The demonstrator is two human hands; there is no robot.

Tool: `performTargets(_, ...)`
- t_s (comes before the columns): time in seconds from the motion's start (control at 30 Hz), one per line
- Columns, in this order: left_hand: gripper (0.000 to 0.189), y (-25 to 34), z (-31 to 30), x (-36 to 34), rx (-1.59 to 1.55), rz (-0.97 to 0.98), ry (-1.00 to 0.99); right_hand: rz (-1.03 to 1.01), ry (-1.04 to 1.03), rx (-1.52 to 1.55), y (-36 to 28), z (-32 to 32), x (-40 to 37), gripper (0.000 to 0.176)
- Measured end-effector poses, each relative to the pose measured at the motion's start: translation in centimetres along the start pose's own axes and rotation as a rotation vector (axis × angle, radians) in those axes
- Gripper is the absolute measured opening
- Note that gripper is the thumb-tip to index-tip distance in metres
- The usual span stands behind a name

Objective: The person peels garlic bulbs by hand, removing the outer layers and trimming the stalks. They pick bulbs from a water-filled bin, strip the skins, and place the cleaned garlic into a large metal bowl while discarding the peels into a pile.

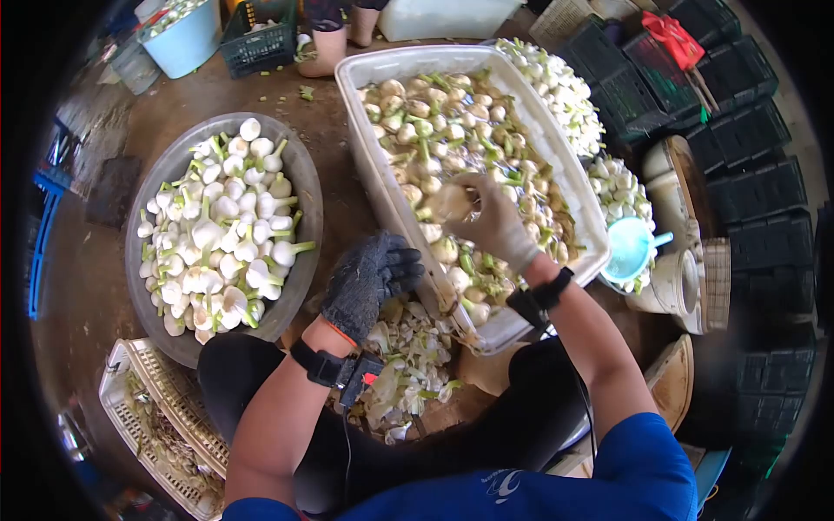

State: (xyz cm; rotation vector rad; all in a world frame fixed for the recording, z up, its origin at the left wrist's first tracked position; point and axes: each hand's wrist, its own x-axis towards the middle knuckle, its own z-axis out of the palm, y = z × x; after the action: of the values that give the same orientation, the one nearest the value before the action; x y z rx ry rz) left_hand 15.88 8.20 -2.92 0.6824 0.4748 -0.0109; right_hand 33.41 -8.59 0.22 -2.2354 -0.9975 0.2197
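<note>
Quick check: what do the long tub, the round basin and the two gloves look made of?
Long tub: translucent white plastic, semi-gloss, thin rolled rim. Round basin: dull grey, probably metal, possibly plastic. Left hand: dark knit fabric glove, fuzzy, orange cuff edge. Right hand: pale, smoother glove, maybe wet cloth or rubber.

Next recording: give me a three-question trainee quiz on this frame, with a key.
1. True or false: the right hand holds a bulb over the white tub.
2. Which hand wears the dark glove? A) left hand B) right hand C) neither
3. What fills the round grey basin on the person's left?
Key: 1 true; 2 A; 3 peeled white bulbs.
</note>
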Motion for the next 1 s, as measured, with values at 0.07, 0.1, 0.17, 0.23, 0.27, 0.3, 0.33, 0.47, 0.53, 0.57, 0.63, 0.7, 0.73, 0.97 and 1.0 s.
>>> performTargets(0.07, 0.028, -0.7, 1.6, -0.4, -0.194, -0.323, -0.094, -0.097, -0.045, 0.162, -5.1, -0.5, -3.6, 0.061)
performTargets(0.1, 0.028, -1.6, 2.1, -0.7, -0.18, -0.355, -0.108, -0.123, -0.076, 0.236, -7.0, -0.2, -5.4, 0.058)
performTargets(0.17, 0.041, -2.9, 2.4, -1.0, 0.14, 0.086, -0.23, -0.224, 0.032, 0.242, -9.2, 1.1, -8.3, 0.052)
performTargets(0.23, 0.048, -2.9, 2.0, -1.5, 0.742, 0.342, -0.351, -0.198, 0.148, 0.296, -8.6, 2.3, -9.7, 0.043)
performTargets(0.27, 0.048, -4.4, 0.2, -0.4, 0.19, 0.075, -0.239, -0.171, 0.216, 0.255, -7.8, 2.9, -10.0, 0.037)
performTargets(0.3, 0.049, -4.8, -0.1, -0.2, -0.36, -0.188, -0.103, -0.141, 0.282, 0.215, -7.7, 3.1, -10.0, 0.032)
performTargets(0.33, 0.047, -5.5, -0.3, -0.3, -0.372, -0.165, -0.037, -0.109, 0.295, 0.239, -7.7, 3.1, -10.0, 0.021)
performTargets(0.47, 0.048, -5.8, 1.2, -1.0, -0.426, -0.063, -0.037, -0.013, 0.262, 0.312, -7.1, 3.4, -9.7, 0.012)
performTargets(0.53, 0.045, -5.8, 1.6, -1.0, -0.447, -0.008, -0.017, -0.006, 0.282, 0.304, -7.1, 3.9, -9.1, 0.011)
performTargets(0.57, 0.045, -5.9, 1.6, -0.7, -0.44, -0.008, -0.01, -0.003, 0.299, 0.29, -7.0, 4.1, -8.8, 0.01)
performTargets(0.63, 0.044, -5.6, 1.1, -0.2, -0.435, -0.024, -0.185, 0.0, 0.282, 0.276, -6.7, 3.8, -8.3, 0.01)
performTargets(0.7, 0.044, -4.9, 2.1, -0.4, -0.309, -0.055, -0.069, -0.07, 0.305, 0.249, -6.1, 3.7, -7.7, 0.011)
performTargets(0.73, 0.044, -4.7, 2.3, -0.8, -0.267, -0.083, -0.019, -0.045, 0.279, 0.334, -5.7, 3.4, -7.6, 0.012)
performTargets(0.97, 0.049, -3.3, 3.5, -1.8, -0.291, -0.192, -0.041, 0.117, 0.191, 0.621, -6.1, 1.0, -8.8, 0.011)
performTargets(1.0, 0.048, -3.6, 3.3, -1.6, -0.296, -0.166, -0.012, -0.034, 0.256, 0.421, -6.6, 0.9, -8.9, 0.01)
